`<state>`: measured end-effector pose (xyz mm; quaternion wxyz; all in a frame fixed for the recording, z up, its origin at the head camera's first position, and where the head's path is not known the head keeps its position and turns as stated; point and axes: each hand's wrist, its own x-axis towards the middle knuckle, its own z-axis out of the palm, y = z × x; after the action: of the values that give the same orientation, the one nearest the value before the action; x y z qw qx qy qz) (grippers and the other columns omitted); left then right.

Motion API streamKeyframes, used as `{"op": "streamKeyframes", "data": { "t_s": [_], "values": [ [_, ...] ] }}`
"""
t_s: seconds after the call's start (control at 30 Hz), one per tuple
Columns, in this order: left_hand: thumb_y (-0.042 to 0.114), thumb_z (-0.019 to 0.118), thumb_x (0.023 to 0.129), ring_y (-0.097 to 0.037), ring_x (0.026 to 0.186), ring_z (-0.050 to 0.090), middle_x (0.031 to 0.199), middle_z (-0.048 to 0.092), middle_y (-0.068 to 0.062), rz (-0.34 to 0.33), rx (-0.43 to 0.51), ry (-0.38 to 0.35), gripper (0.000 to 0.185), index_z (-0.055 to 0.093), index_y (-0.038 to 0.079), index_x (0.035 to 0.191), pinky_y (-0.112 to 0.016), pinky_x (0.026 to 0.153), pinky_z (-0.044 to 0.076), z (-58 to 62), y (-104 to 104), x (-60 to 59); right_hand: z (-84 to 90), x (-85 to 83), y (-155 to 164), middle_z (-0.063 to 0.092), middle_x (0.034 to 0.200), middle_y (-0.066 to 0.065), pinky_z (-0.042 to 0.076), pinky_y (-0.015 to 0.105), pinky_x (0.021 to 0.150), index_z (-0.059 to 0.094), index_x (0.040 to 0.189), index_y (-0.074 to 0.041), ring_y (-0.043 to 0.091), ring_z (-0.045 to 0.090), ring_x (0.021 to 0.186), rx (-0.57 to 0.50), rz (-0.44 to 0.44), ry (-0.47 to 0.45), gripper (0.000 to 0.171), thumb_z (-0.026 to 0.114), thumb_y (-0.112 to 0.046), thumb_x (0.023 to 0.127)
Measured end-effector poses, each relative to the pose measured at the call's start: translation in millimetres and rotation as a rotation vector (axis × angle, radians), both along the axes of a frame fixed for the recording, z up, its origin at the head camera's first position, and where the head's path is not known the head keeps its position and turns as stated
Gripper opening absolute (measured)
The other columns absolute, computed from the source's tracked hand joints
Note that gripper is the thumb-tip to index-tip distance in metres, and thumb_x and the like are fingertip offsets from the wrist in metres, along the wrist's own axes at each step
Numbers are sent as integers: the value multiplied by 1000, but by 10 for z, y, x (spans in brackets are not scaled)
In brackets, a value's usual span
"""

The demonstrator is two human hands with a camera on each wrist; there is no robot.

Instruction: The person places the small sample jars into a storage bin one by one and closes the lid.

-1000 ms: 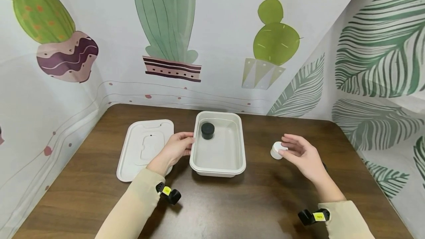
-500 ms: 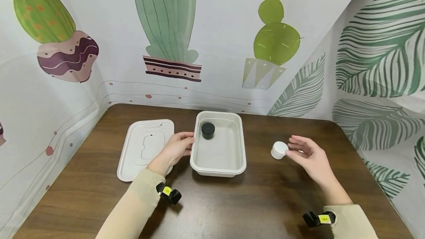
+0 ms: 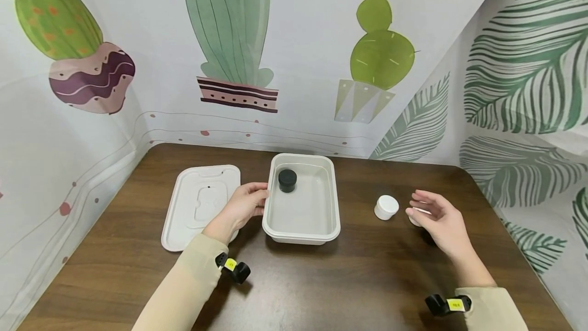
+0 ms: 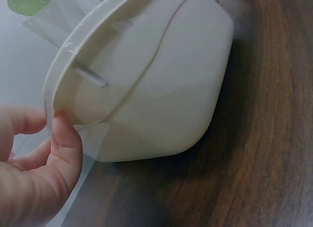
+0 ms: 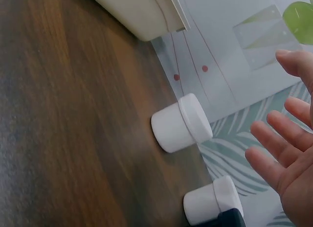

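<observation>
Our right hand (image 3: 438, 221) hangs just above the table (image 3: 321, 280), fingers spread and relaxed, gripping nothing. It's closest to two small white jars. One jar (image 3: 386, 207) stands clear, just left of the fingertips: short, round, plain white, with a screw cap slightly wider than the body. The second jar (image 5: 213, 200) looks the same in the right wrist view and sits partly under the palm in the head view. Something black touches it low down; we cannot tell what.

Our left hand (image 3: 245, 204) holds the left rim of the tray (image 3: 337, 203). In the left wrist view the thumb (image 4: 66, 139) presses on the lip, with the other fingers curled under it.

The tray is a white rectangle with rounded corners and a raised lip, set mid-table. A black jar (image 3: 287, 180) stands in its far-left corner; the rest of the tray floor is bare. The lid (image 3: 202, 203) lies flat on the table left of the tray, partly under our left wrist.

Open wood between the tray's right wall and the nearer white jar, and more toward us. The backdrop walls (image 3: 298, 65) close off the table's far and side edges.
</observation>
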<state>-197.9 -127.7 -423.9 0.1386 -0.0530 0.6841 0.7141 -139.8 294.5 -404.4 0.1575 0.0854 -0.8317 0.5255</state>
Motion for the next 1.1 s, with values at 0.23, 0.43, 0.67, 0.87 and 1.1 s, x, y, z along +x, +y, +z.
{"op": "streamKeyframes", "data": {
  "t_s": [0.23, 0.43, 0.67, 0.87, 1.1],
  "values": [
    [6, 52, 92, -12, 71, 60, 100, 59, -14, -5, -2, -3, 38, 47, -9, 127, -22, 60, 51, 8, 1, 1, -5, 7, 67, 63, 99, -25, 49, 7, 75, 53, 119, 12, -6, 64, 88, 14, -69, 4, 42, 69, 5, 80],
    [6, 52, 92, -13, 71, 61, 99, 60, -13, -5, -1, -4, 38, 47, -9, 126, -23, 60, 52, 16, 0, 5, 11, 20, 100, 62, 98, -27, 46, 4, 75, 56, 117, 8, -10, 62, 88, 72, -152, -3, 40, 71, -3, 82],
    [6, 52, 91, -13, 71, 61, 99, 60, -13, -9, 8, 4, 39, 46, -9, 126, -23, 60, 52, 7, -4, 4, 4, 17, 162, 61, 94, -29, 46, 3, 75, 57, 114, 9, -10, 61, 88, 47, -216, 2, 36, 70, -2, 82],
    [6, 52, 91, -13, 71, 61, 100, 60, -14, -11, 8, 6, 39, 46, -9, 126, -24, 60, 52, 16, -10, 10, -41, 4, 220, 64, 91, -25, 46, 3, 74, 59, 112, 9, -11, 62, 84, -5, -285, 2, 34, 70, 2, 80],
    [6, 51, 92, -15, 73, 63, 104, 60, -18, -18, 16, 8, 39, 46, -10, 127, -25, 61, 53, 23, -6, 16, -79, -11, 261, 63, 87, -24, 45, 2, 73, 62, 109, 5, -10, 61, 80, -66, -412, -21, 32, 71, 3, 78]
  ]
}}
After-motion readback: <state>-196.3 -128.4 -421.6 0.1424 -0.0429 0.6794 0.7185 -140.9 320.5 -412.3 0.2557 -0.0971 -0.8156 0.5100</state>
